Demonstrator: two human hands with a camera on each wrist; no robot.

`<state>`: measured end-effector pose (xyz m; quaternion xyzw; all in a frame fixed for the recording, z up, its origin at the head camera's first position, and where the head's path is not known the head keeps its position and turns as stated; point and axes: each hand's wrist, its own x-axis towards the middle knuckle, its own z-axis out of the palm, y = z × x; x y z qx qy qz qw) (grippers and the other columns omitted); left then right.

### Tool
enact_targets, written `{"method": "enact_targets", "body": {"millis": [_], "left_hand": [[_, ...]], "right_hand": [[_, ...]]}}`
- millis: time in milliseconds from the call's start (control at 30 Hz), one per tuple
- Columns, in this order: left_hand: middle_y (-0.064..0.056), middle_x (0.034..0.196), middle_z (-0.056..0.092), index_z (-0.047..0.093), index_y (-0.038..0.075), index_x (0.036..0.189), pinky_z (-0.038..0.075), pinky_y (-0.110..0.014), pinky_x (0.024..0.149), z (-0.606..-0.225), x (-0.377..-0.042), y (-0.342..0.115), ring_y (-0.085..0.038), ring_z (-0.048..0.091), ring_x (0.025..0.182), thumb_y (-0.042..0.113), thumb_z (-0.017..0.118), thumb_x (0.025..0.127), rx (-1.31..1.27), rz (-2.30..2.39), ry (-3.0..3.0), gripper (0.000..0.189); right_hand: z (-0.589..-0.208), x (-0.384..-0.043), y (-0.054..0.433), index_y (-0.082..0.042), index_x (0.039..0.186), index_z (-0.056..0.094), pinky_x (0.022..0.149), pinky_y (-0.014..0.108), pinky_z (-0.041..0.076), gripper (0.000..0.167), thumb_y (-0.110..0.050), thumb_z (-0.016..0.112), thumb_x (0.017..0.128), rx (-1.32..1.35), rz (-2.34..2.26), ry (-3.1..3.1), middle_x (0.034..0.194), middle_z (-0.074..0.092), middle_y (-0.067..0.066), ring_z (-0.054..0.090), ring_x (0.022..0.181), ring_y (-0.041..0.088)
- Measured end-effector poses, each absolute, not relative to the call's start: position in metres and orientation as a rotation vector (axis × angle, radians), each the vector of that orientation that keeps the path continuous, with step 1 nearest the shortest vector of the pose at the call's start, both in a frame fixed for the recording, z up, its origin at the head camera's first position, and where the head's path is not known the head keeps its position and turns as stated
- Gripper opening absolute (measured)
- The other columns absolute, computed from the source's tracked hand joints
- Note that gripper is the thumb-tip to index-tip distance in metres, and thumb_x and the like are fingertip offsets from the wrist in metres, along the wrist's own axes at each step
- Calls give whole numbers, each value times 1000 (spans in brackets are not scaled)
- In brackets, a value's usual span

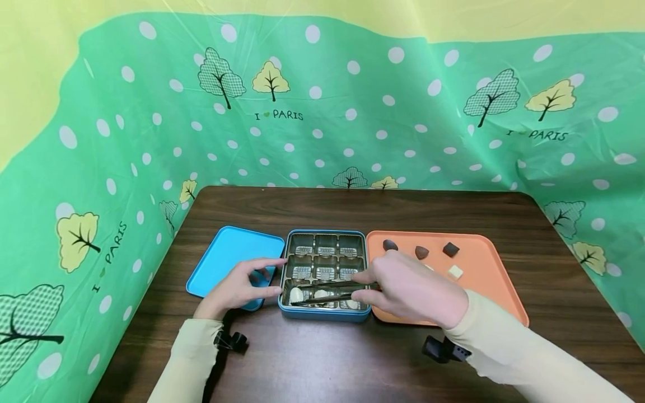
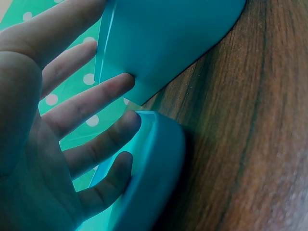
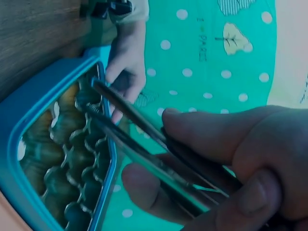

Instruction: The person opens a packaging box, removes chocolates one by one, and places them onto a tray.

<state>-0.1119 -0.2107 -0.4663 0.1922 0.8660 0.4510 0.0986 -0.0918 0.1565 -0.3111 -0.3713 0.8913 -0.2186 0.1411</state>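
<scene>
A blue tin box (image 1: 325, 316) with a divided tray inside sits at the middle of the table. White chocolate-like pieces (image 1: 296, 295) lie in its front row of compartments. My right hand (image 1: 410, 285) grips dark tongs (image 3: 144, 156) that reach leftward across that row. The tongs' arms stand apart, their tips by the front-left compartment; whether they touch the white piece there I cannot tell. At the box's left wall my left hand (image 1: 237, 286) rests its thumb and forefinger near the edge. Its fingers are spread and relaxed in the left wrist view.
Left of the box lies a blue lid (image 1: 227, 252), partly under the left hand. On the right, an orange tray (image 1: 484, 302) carries dark brown pieces (image 1: 450, 249) and a white cube-like piece (image 1: 455, 272); the right hand covers part of it. Patterned green cloth surrounds the table.
</scene>
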Motion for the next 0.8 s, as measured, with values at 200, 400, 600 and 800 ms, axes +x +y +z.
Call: {"method": "enact_targets", "body": {"millis": [200, 400, 600, 800], "left_hand": [[2, 143, 64, 61, 29, 149, 54, -40, 85, -466, -112, -211, -21, 63, 99, 39, 84, 91, 571, 1327, 2564, 64], [1, 143, 64, 61, 30, 149, 54, -40, 85, -467, -112, -211, -21, 63, 99, 41, 84, 91, 565, 1315, 2572, 64], [1, 145, 63, 62, 30, 149, 54, -42, 87, -465, -112, -210, -21, 63, 99, 42, 84, 90, 564, 1310, 2578, 64], [1, 145, 63, 62, 30, 148, 54, -42, 88, -465, -111, -210, -21, 63, 100, 42, 84, 90, 567, 1299, 2588, 64]], "right_hand": [[-305, -83, 134, -12, 109, 83, 50, 22, 46, 21, -29, 76, 99, -1000, -524, 2632, 116, 79, 5, 60, 49, 1], [-300, -75, 123, -22, 67, 63, 48, 24, 40, 33, -26, 80, 95, -1067, -433, 2714, 54, 49, -10, 49, 48, 2], [-297, -69, 109, -22, 58, 51, 43, 26, 35, 46, -22, 80, 93, -1061, -374, 2773, 50, 41, -9, 43, 45, 7], [-300, -65, 95, -18, 65, 56, 42, 29, 38, 37, -20, 82, 91, -1038, -260, 2816, 54, 46, -6, 47, 49, 10]]}}
